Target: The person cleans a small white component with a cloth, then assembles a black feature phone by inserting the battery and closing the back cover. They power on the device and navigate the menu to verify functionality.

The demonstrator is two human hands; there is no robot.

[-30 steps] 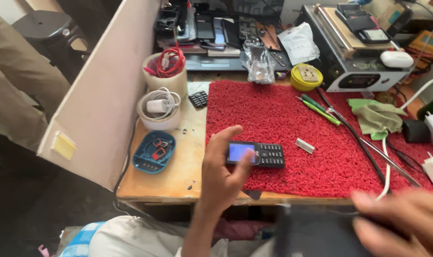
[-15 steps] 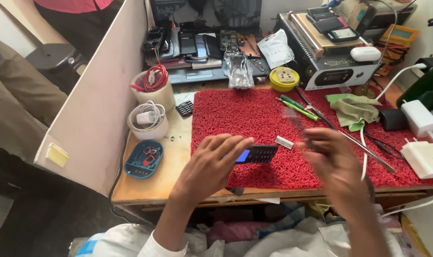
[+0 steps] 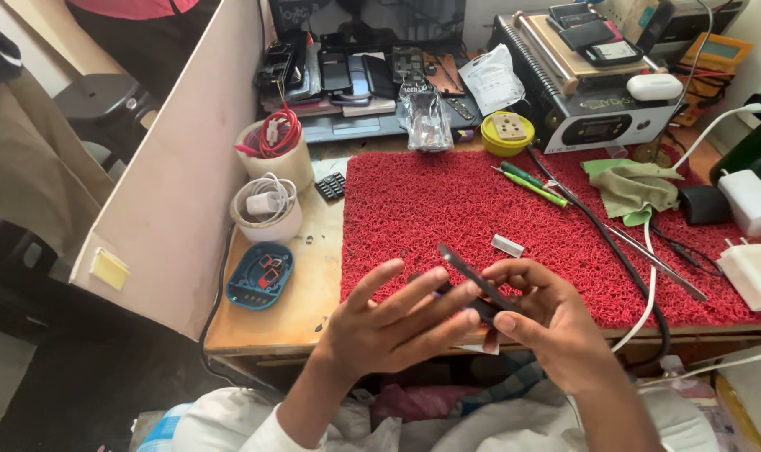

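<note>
Two bare hands, left hand (image 3: 389,322) and right hand (image 3: 548,322), no rings, gloves or watch visible. Forearms bare. A white sleeve (image 3: 255,431) is pushed up the left arm. White, creased garment across the lap below.
</note>
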